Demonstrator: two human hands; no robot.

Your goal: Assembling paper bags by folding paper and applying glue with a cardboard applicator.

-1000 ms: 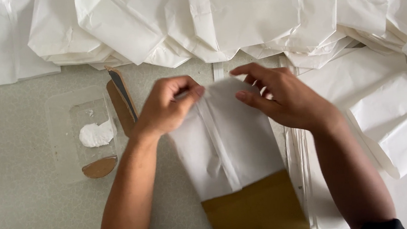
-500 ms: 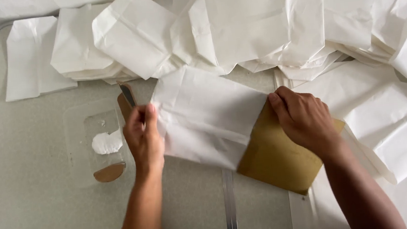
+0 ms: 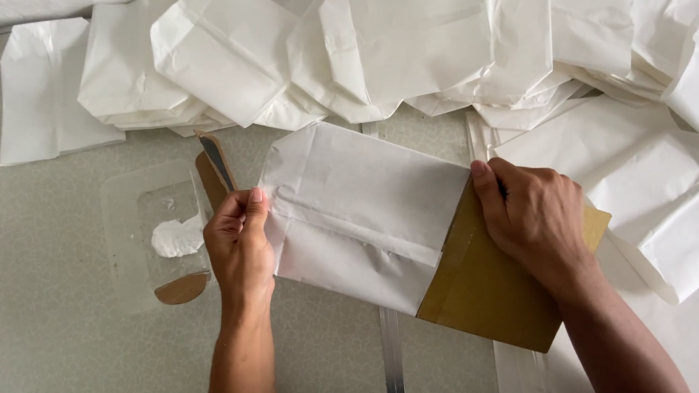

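Note:
A white paper bag (image 3: 363, 204) lies sideways on the table, slipped over a brown cardboard board (image 3: 495, 293) that sticks out at its right end. My left hand (image 3: 238, 237) pinches the bag's folded left end between thumb and fingers. My right hand (image 3: 535, 217) presses flat on the cardboard where the bag's open edge ends.
A clear plastic tray (image 3: 128, 243) with white paste (image 3: 176, 237) and a brown cardboard spatula (image 3: 212, 171) sits left of my left hand. Several folded white paper bags (image 3: 411, 37) are heaped along the table's far side and at the right (image 3: 675, 208). A metal seam (image 3: 392, 355) crosses the speckled tabletop.
The bag and cardboard have turned from upright to lying sideways. My left hand moved to the bag's left end and my right hand onto the cardboard.

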